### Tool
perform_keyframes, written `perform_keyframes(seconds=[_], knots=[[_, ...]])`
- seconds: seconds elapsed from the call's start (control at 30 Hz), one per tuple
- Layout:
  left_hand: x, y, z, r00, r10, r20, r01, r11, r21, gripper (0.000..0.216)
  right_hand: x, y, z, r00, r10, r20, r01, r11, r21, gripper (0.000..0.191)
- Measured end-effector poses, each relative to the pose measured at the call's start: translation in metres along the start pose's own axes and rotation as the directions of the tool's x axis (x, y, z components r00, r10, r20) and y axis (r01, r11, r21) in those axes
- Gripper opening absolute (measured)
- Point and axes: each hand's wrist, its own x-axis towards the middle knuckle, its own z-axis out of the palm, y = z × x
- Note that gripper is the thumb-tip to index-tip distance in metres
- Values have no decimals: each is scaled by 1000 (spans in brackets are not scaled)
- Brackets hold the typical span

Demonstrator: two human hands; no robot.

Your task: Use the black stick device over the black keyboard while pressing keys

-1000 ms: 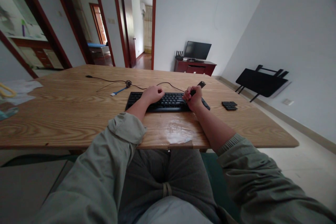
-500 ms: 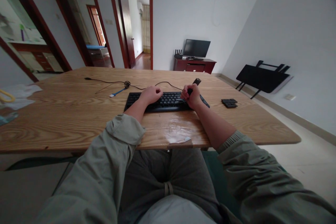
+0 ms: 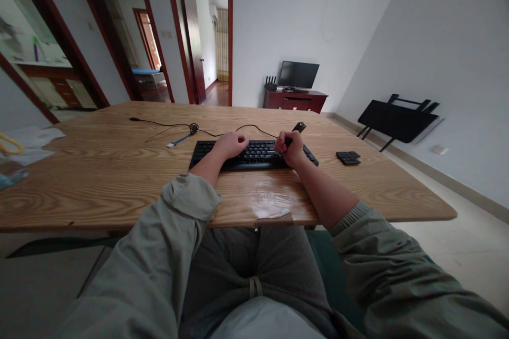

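Observation:
A black keyboard (image 3: 254,154) lies on the wooden table (image 3: 119,169) in front of me. My left hand (image 3: 231,144) rests on the keyboard's left half with its fingers curled down onto the keys. My right hand (image 3: 291,148) is over the keyboard's right end, closed around a slim black tool (image 3: 297,129) whose upper end sticks up and away from me. The tool's lower tip is hidden by my fingers. The keyboard's cable (image 3: 246,127) runs off toward the far left.
A small pile of black keycaps (image 3: 348,157) lies on the table to the right of the keyboard. A blue-and-white stick (image 3: 180,139) lies by the coiled cable (image 3: 193,127). Papers (image 3: 27,140) sit at the table's left edge. A folded black table (image 3: 397,119) leans against the right wall.
My hands have stayed on the keyboard. The black tool in my right hand has shifted only slightly. The head view has moved a little.

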Motion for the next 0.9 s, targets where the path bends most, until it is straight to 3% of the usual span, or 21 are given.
perform_keyframes(seconds=[0.27, 0.57, 0.67, 0.9], knots=[[4, -3, 6, 995, 102, 23, -103, 994, 31, 30, 1, 1, 1, 1000, 1, 8, -1, 999, -49, 42], [6, 42, 30, 939, 314, 138, -309, 949, -56, 31, 2, 3, 1, 999, 11, -46, -16, 995, -100, 39], [4, 46, 31, 934, 331, 136, -327, 944, -52, 32, 1, 5, 2, 998, -16, -60, 14, 999, -34, 37], [6, 46, 32, 937, 312, 159, -302, 950, -84, 29, 4, 8, 8, 958, 7, -287, 32, 991, 131, 30]])
